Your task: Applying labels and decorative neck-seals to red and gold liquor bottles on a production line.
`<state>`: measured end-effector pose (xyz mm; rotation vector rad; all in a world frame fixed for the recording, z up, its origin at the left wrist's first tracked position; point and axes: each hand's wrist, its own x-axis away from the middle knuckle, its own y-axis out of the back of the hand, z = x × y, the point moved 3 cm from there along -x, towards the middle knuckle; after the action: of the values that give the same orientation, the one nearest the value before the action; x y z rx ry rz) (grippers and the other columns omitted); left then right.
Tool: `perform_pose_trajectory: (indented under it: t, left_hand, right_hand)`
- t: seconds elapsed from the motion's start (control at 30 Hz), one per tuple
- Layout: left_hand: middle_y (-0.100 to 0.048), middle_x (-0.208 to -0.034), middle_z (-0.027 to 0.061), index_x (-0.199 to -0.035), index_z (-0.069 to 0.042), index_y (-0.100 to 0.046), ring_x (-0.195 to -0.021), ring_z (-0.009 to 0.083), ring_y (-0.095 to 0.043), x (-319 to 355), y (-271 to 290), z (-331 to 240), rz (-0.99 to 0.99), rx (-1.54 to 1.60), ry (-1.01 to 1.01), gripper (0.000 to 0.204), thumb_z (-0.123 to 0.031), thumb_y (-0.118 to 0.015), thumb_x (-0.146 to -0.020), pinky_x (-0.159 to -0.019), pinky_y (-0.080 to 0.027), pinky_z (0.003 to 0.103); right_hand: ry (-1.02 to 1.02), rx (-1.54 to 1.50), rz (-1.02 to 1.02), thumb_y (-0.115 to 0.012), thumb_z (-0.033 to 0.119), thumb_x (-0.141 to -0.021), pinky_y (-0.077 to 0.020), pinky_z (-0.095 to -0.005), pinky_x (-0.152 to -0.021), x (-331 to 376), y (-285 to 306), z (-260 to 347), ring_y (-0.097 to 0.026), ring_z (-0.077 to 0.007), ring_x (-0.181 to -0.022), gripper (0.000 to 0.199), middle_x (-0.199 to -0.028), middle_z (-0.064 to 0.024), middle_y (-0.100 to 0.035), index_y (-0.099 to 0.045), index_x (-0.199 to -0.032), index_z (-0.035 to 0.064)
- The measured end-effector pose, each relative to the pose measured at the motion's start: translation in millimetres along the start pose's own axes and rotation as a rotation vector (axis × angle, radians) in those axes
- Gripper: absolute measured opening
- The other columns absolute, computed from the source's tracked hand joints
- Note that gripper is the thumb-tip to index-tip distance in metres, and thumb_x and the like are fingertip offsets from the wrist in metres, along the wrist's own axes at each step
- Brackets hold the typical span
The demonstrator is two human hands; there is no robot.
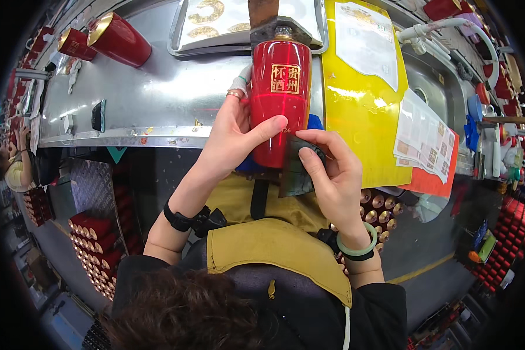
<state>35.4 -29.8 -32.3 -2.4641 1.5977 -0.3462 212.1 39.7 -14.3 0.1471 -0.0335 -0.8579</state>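
A glossy red bottle with a gold square of characters lies in front of me, its neck at a metal bracket. My left hand is closed on the bottle's left side, thumb across its lower front; one finger wears a white covering and a ring. My right hand pinches a dark, see-through piece of film between thumb and fingers. That film lies against the bottle's lower right edge. A small dark object, partly hidden, shows behind the right fingers; its kind is unclear.
Two red vessels stand on the steel bench at left. Behind the bottle is a metal tray with gold stickers. At right are a yellow mat, sticker sheets and a sink. Gold-topped bottles stand below the bench.
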Motion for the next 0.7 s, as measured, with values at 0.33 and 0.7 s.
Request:
perform_pose_trajectory:
  t: [0.33,0.7]
  left_hand:
    - [-0.046,-0.147,0.017,-0.159,0.001,-0.018,-0.137,0.0231,-0.049,0.9,0.8,2.6,-0.004,-0.039,-0.012,0.093,-0.014,-0.08,-0.091,-0.117,-0.039,0.04]
    - [-0.048,-0.146,0.0154,-0.159,0.001,-0.019,-0.133,0.021,-0.052,-0.7,-2.3,-1.0,-0.002,-0.008,-0.028,0.092,-0.011,-0.08,-0.091,-0.115,-0.043,0.038]
  right_hand:
    - [0.018,-0.003,-0.003,-0.068,0.001,-0.094,-0.0427,-0.0248,-0.065,-0.5,-1.4,-1.1,-0.055,-0.01,-0.074,0.019,-0.092,-0.0058,-0.066,-0.071,-0.113,-0.0002]
    - [0.035,0.004,-0.037,-0.071,0.001,-0.092,-0.0434,-0.0253,-0.064,-1.9,-1.9,-1.0,-0.056,-0.0103,-0.073,0.019,-0.089,-0.0055,-0.065,-0.072,-0.112,0.0005]
